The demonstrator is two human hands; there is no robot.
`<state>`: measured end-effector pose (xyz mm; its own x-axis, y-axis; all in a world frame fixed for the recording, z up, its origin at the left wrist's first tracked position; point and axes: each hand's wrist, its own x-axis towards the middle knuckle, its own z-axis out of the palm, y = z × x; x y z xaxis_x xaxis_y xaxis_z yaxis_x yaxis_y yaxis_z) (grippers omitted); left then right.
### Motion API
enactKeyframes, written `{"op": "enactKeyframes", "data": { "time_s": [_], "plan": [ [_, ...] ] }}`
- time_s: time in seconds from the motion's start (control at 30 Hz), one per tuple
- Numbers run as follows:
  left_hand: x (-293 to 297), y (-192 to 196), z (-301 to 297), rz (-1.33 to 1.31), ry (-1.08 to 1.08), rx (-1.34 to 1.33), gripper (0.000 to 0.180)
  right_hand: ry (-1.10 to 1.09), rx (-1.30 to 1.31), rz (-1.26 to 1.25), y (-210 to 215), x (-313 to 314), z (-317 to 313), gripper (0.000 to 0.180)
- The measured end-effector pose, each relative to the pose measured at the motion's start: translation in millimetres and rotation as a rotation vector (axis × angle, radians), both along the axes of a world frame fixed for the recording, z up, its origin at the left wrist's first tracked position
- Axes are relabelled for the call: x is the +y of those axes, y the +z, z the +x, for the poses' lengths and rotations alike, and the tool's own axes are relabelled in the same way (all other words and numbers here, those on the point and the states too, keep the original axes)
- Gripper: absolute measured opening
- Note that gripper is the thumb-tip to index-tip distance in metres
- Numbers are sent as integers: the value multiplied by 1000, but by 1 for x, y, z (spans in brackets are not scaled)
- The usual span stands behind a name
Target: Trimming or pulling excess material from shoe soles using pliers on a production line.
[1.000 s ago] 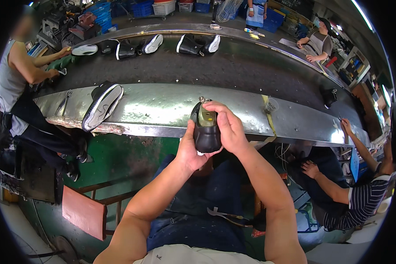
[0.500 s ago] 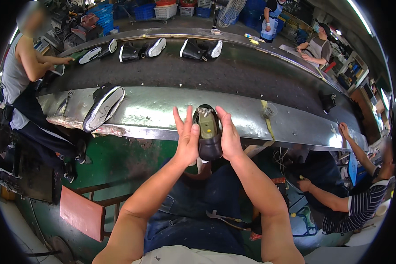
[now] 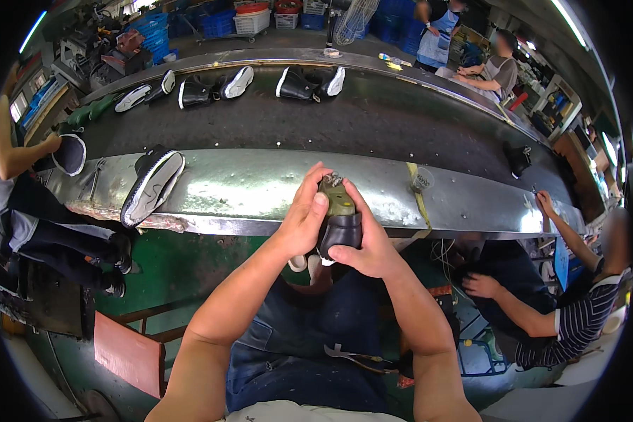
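A black shoe upper fitted on an olive-green shoe last is upright between my two hands, over the front edge of the metal ledge. Small bright bits, perhaps nails, cluster at the last's far end. My left hand presses along the left side with its fingers together, the thumb against the last. My right hand wraps the right side, its thumb across the near black end. A claw hammer rests on my lap.
A black shoe with white lining stands on the metal ledge at left. Black shoes ride the dark belt beyond. A yellow strap crosses the ledge beside a clear container. Co-workers sit or stand left, right and across; a stool is lower left.
My spread fingers have closed around the shoe and last. My right thumb has come onto the near black end. The co-worker at left has shifted and now holds a shoe piece.
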<state>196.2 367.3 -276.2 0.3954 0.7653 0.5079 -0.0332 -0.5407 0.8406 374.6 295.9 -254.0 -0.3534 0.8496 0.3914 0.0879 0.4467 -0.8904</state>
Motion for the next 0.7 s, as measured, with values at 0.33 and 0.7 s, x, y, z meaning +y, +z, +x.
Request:
{"op": "enactKeyframes", "data": {
  "time_s": [0.33, 0.7],
  "plan": [
    [-10, -2, 12, -121, 46, -78, 53, 5, -13, 132, -7, -4, 1, 105],
    [4, -7, 30, -385, 15, -115, 42, -427, 189, 6, -42, -30, -35, 91]
  ]
}}
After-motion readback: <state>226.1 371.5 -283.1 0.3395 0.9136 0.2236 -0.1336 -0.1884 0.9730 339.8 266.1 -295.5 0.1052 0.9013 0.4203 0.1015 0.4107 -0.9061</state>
